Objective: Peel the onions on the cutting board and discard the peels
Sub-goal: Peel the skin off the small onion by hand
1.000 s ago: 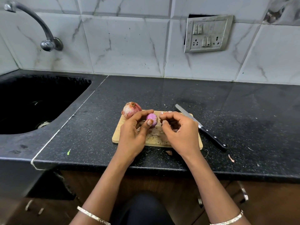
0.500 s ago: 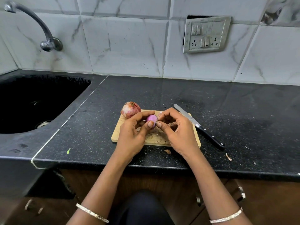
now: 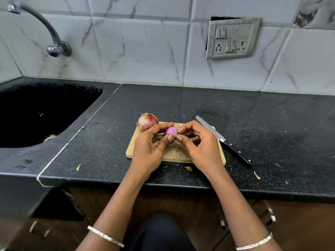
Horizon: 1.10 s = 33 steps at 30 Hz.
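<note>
Onion (image 3: 170, 130) sits pinched in the grip of left hand (image 3: 147, 149); right hand (image 3: 201, 147) pinches its end.

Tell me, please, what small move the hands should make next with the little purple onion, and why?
Probably the right hand should pull away from the small glossy purple onion to strip whatever skin remains: its fingers pinch the onion's right end while the left hand grips it over the wooden cutting board. The larger papery-skinned onion sits unpeeled.
</note>
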Available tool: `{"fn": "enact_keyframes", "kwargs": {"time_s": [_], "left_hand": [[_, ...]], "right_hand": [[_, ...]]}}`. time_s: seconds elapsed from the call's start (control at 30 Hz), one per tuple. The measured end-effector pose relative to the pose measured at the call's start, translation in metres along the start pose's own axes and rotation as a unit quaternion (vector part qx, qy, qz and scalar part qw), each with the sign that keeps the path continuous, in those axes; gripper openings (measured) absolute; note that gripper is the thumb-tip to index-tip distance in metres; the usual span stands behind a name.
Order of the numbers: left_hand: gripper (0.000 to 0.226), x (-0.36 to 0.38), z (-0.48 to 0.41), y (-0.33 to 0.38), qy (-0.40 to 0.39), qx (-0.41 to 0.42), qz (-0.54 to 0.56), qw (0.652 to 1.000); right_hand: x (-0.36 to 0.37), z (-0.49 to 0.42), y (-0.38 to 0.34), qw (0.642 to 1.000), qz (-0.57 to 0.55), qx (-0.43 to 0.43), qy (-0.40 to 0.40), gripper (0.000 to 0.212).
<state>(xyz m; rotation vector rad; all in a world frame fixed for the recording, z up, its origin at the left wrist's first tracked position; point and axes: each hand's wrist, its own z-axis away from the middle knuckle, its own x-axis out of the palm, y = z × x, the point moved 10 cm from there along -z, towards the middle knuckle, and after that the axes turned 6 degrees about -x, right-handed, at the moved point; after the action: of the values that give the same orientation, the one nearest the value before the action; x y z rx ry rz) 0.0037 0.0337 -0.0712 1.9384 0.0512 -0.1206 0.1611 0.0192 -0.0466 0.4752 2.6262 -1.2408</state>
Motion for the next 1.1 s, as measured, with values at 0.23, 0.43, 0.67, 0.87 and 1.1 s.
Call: {"fn": "enact_keyframes", "kwargs": {"time_s": [0.23,0.43,0.67,0.87,1.1], "left_hand": [[0.030,0.001,0.001,0.003,-0.006,-0.003,-0.013,1.000],[0.031,-0.001,0.001,0.001,-0.002,-0.017,0.000,1.000],[0.030,-0.003,0.002,0.003,0.016,-0.015,0.003,1.000],[0.032,-0.004,0.001,0.000,0.017,-0.028,0.020,0.999],[0.045,-0.008,0.003,0.009,0.053,-0.003,0.006,0.999]], "right_hand": [[0.000,0.000,-0.004,1.000,0.023,-0.018,-0.004,0.011],[0.004,0.001,-0.008,0.997,0.068,-0.031,-0.023,0.011],[0.003,0.000,-0.003,0.998,0.065,-0.010,-0.018,0.007],[0.005,0.000,-0.010,0.996,0.075,-0.030,-0.034,0.011],[-0.006,0.002,0.001,0.997,0.068,0.007,0.020,0.017]]}}
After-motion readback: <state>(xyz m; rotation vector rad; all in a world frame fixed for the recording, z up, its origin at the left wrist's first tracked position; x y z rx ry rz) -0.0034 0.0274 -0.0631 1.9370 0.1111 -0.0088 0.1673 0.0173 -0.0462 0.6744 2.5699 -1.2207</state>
